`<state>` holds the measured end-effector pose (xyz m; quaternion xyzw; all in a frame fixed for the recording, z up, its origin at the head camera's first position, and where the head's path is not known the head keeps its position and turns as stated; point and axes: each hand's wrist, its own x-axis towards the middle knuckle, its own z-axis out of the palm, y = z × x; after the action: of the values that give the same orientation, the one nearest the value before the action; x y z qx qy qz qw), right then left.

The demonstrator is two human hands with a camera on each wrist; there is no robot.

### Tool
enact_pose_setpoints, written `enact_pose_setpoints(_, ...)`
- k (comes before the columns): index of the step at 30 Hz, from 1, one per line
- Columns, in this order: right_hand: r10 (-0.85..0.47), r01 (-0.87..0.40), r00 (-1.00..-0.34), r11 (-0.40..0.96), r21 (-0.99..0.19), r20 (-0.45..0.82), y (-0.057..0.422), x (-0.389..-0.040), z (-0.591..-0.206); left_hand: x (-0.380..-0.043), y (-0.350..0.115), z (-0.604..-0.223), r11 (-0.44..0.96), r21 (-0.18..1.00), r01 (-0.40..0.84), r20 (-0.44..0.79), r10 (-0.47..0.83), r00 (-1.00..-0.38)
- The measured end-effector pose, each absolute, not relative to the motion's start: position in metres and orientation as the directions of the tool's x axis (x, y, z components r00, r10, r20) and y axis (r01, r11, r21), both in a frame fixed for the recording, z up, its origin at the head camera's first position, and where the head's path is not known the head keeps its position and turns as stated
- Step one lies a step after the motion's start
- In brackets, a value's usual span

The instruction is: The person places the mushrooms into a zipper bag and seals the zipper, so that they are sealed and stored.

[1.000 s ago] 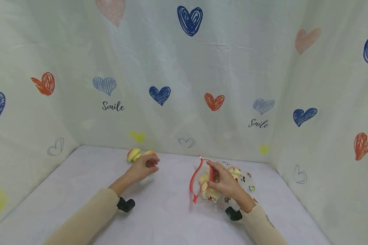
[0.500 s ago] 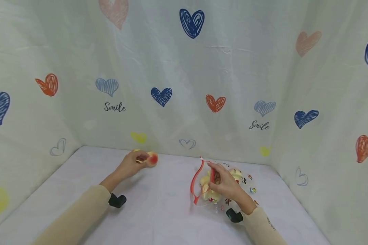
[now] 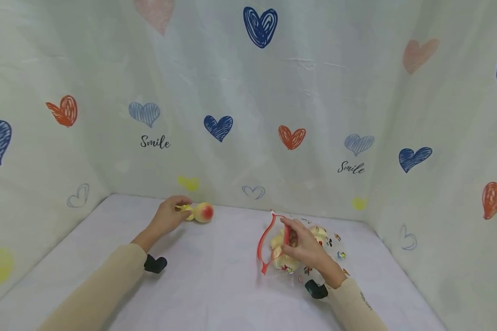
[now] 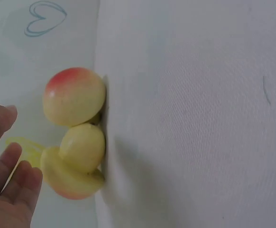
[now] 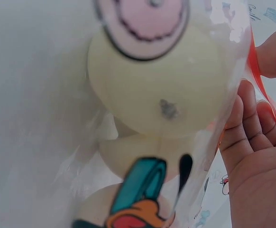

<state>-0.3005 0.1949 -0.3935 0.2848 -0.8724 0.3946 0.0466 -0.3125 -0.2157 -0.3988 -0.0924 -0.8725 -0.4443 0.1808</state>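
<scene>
Yellow toy-like fruits lie at the back left of the table: a round one with a red blush (image 3: 203,212), a smaller plain yellow one (image 4: 83,148) and a curved yellow piece (image 4: 71,178). My left hand (image 3: 168,216) is beside them, its thumb and fingers spread apart around the yellow pieces in the head view. In the left wrist view its fingertips (image 4: 32,176) are close to the curved piece; contact is unclear. With thumb and fingers, my right hand (image 3: 308,247) pinches the red zip edge of a clear printed bag (image 3: 265,239). Several pale yellow fruits (image 5: 157,80) sit inside the bag.
The table (image 3: 215,276) has a white cloth and meets a curtain (image 3: 248,82) printed with hearts at its back and sides. Cartoon figures are printed on the bag. Dark wrist cameras (image 3: 155,264) hang below both wrists.
My left hand has moved left from above the red-blushed fruit to the yellow pieces, uncovering that round fruit. My right hand has kept its hold on the bag's edge.
</scene>
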Motion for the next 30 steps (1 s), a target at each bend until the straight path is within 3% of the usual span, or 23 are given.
enact_pose_setpoints(14,-0.49,-0.53,-0.827,0.514,-0.674,0.277,0.184,-0.272,-0.36,-0.33,-0.236,-0.409,0.652,0.678,0.339,0.415,0.041,-0.909)
enact_pose_setpoints(30,-0.49,-0.531,-0.826,0.51,-0.677,0.278,0.185,-0.275,-0.362,-0.346,-0.242,-0.417,0.694,0.673,0.255,0.259,0.102,-0.961)
